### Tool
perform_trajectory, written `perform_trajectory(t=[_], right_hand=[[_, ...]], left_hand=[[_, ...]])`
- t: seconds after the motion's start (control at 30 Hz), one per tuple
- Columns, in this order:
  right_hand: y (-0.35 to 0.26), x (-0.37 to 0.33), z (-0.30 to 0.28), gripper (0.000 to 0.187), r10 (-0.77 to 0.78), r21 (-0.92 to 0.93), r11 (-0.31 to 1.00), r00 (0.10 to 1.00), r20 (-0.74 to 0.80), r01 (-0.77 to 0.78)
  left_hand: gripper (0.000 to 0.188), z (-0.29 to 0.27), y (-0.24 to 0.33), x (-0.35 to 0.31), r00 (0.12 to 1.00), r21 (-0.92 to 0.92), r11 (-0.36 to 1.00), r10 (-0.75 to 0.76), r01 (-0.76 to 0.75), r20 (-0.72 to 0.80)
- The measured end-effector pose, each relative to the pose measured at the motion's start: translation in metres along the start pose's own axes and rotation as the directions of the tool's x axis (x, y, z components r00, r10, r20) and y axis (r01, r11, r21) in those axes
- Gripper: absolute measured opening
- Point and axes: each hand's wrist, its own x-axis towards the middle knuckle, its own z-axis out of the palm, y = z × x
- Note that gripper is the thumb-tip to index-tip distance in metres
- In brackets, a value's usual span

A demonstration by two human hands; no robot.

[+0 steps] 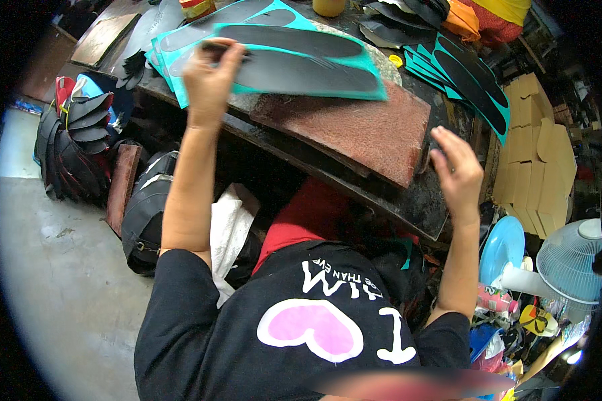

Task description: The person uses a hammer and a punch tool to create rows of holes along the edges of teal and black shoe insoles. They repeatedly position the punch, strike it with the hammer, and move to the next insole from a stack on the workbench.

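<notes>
My left hand (209,83) is over the left end of a teal sheet (374,60) with long black sole-shaped ovals on it. Its thumb and fingers are pinched together by a small dark thing, which I cannot make out. Under that sheet, more teal sheets (180,93) lie stacked. My right hand (459,167) hovers beside the right corner of a reddish-brown board (361,134). Its fingers are slightly bent and apart, and I see nothing held in them. The board lies at the near side of the dark workbench (425,207).
More teal sheets with black ovals (471,73) fan out at the right, near a yellow cap (395,61). Black cut pieces (398,23) pile up behind. Bundled black soles (80,147) stand at the left. Cardboard boxes (532,160) and a fan (572,260) are to the right.
</notes>
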Motion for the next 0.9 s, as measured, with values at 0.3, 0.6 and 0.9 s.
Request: perform_trajectory(t=[0.3, 0.6, 0.9], right_hand=[[0.208, 0.036, 0.029, 0.044, 0.402, -0.209, 0.889, 0.913, -0.064, -0.406], [0.249, 0.057, 0.054, 0.049, 0.453, -0.72, 0.616, 0.892, -0.009, -0.32], [0.048, 0.041, -0.031, 0.022, -0.014, -0.54, 0.821, 0.939, -0.344, -0.186]], left_hand=[[0.019, -0.052, -0.073, 0.019, 0.891, 0.629, 0.718, 0.025, 0.299, -0.453], [0.015, 0.069, 0.012, -0.038, 0.907, -0.197, 0.89, -0.375, 0.41, 0.191], [0.014, 0.062, 0.015, -0.034, 0.86, -0.507, 0.718, -0.5, 0.477, 0.101]])
